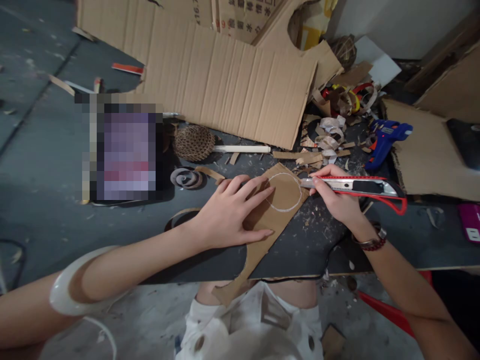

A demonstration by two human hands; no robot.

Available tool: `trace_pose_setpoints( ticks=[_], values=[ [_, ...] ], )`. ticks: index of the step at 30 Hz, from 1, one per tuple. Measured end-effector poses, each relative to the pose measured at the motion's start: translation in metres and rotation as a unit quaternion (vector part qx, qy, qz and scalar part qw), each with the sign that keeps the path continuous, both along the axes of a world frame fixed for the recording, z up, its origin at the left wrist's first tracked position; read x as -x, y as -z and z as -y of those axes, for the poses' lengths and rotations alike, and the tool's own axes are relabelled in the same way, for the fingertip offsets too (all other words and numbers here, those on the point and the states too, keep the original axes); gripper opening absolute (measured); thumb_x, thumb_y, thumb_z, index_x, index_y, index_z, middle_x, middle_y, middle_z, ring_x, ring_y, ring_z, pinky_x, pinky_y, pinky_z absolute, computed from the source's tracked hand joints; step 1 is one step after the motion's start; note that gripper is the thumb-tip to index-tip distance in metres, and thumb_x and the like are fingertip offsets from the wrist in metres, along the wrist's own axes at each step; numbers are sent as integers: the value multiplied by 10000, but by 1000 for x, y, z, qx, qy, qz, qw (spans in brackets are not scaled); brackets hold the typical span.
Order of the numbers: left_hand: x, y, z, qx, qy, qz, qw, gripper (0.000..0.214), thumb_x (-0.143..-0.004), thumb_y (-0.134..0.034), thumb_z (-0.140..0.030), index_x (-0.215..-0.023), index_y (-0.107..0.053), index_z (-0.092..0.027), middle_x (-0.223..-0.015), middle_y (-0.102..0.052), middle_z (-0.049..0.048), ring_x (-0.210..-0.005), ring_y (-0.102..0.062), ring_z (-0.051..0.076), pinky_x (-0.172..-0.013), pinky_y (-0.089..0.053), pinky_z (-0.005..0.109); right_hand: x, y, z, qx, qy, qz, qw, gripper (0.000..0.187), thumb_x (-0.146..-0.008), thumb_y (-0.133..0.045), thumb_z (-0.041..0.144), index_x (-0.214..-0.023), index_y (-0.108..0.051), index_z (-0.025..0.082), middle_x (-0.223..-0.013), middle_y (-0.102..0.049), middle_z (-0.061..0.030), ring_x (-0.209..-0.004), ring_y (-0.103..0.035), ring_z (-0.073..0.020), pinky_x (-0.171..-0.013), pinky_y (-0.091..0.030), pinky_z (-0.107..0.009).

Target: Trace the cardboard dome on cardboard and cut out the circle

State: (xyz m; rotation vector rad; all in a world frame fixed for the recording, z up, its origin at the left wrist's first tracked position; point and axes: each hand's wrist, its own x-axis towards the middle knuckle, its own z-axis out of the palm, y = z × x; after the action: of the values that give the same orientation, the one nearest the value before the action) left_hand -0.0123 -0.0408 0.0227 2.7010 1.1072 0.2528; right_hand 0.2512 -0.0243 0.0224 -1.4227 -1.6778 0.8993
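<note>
My left hand (232, 212) lies with fingers spread on a piece of brown cardboard (258, 225), pressing it to the dark table. A white circle (285, 211) is drawn on that cardboard, just beyond my fingertips. In my right hand (335, 200) is a red and silver utility knife (360, 186), gripped near its front end. Its tip points left and meets the right side of the circle. The cardboard's lower strip curves and hangs over the table's near edge.
A large corrugated cardboard sheet (225, 85) lies at the back. A blue glue gun (386, 140) is at right, beside paper scraps (330, 132). Left are a coiled cardboard strip (185, 178), a ridged cardboard ball (193, 142) on a white stick (243, 149), and a blurred-out screen (127, 155).
</note>
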Motion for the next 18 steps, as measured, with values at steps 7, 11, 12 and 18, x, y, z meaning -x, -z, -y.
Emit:
trace_pose_setpoints(
  ticks=[7,11,12,18],
  values=[
    [0,2,0,-6,-2,-4,1000,779,-806,-529,-661,-1430,-443,-203,-1475,-439,130,-1241,-426,365,-986,-422,549,-2,2,1,-13,2,29,999,60,-891,-545,250,-842,-568,223,-668,-636,31,-624,-635,-130,-617,-497,-263],
    [0,1,0,-6,-2,-4,1000,765,-815,-515,-660,-1420,-455,-196,-1469,-448,128,-1233,-433,362,-981,-424,545,2,-6,6,-30,16,97,995,78,-882,-559,286,-838,-586,227,-629,-617,32,-584,-607,-135,-591,-462,-270],
    [0,1,0,-7,-1,-3,1000,765,-815,-516,-661,-1418,-459,-194,-1463,-454,128,-1232,-434,362,-981,-424,544,3,-9,7,-32,13,122,992,72,-875,-567,285,-837,-593,230,-592,-593,40,-544,-581,-128,-571,-445,-268],
    [0,1,0,-7,-4,-1,1000,771,-806,-536,-653,-1419,-464,-191,-1443,-467,138,-1229,-435,367,-992,-418,541,4,-8,6,-12,4,122,992,66,-874,-571,293,-851,-590,234,-622,-611,33,-565,-589,-133,-572,-440,-273]
  ],
)
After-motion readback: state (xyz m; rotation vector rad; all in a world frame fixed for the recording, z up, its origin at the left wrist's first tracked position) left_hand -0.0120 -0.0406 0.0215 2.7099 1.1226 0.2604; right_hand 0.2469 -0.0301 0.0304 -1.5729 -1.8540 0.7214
